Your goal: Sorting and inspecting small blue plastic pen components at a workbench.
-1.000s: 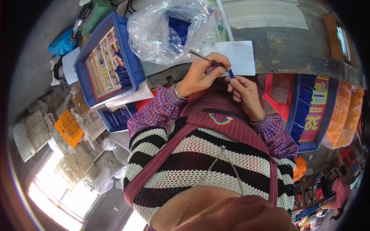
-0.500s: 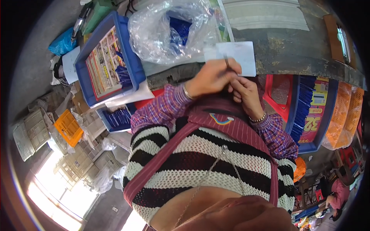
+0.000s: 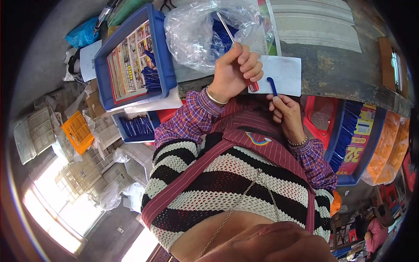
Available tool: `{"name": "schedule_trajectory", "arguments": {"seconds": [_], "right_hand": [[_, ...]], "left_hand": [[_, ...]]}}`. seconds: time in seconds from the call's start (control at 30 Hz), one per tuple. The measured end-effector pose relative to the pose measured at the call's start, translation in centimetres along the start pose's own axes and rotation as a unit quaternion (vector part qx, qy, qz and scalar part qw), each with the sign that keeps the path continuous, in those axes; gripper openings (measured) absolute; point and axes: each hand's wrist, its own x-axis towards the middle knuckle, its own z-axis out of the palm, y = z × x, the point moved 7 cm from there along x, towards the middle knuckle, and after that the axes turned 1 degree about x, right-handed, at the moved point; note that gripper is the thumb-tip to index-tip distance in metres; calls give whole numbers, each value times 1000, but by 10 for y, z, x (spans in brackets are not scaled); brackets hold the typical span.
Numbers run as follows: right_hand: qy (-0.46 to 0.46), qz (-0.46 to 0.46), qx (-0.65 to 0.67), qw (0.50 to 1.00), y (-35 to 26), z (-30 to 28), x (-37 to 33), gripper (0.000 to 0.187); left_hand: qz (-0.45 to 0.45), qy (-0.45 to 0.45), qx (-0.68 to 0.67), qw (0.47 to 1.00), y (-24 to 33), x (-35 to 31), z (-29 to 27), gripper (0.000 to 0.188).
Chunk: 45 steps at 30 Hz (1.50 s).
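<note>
My left hand is closed round a screwdriver, its thin metal shaft pointing away from me and its red handle end showing below the fist. To the right and a little nearer, my right hand pinches a slim dark blue piece with a rounded, bent tip. That tip lies over a white sheet of paper at the table's edge. Beyond the left hand, a clear plastic bag lies open with dark blue pieces inside.
A blue tray with printed card and blue pieces stands left on the table. Below the table edge are another blue tray on the right, a red stool, and orange baskets. Crates lie left; a person is far right.
My hands were together over the paper's near edge. Now they are apart: the left has lifted with the screwdriver turned upward, and the blue piece shows in the right fingers.
</note>
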Motion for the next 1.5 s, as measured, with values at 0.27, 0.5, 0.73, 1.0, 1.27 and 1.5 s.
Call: {"name": "schedule_trajectory", "arguments": {"seconds": [0.27,0.5,0.73,1.0,1.27,1.5], "right_hand": [[-1,0,-14,1000,1,0,-1,20],[-30,-3,-63,998,-11,-1,-15,20],[10,-155,-117,981,-62,-25,-40,21],[208,-311,19,927,-122,-138,-87,21],[426,-284,47,857,-80,-290,-145,27],[483,-271,115,824,-32,-356,-152,22]], "left_hand": [[-7,1,-9,1000,1,1,-5,41],[-1,-14,-15,1000,0,3,-5,38],[-3,-22,15,1000,-4,0,-3,37],[-67,-2,164,984,-15,-3,9,20],[-54,0,304,951,-25,-4,16,31],[-54,6,329,943,-29,1,15,31]]}}
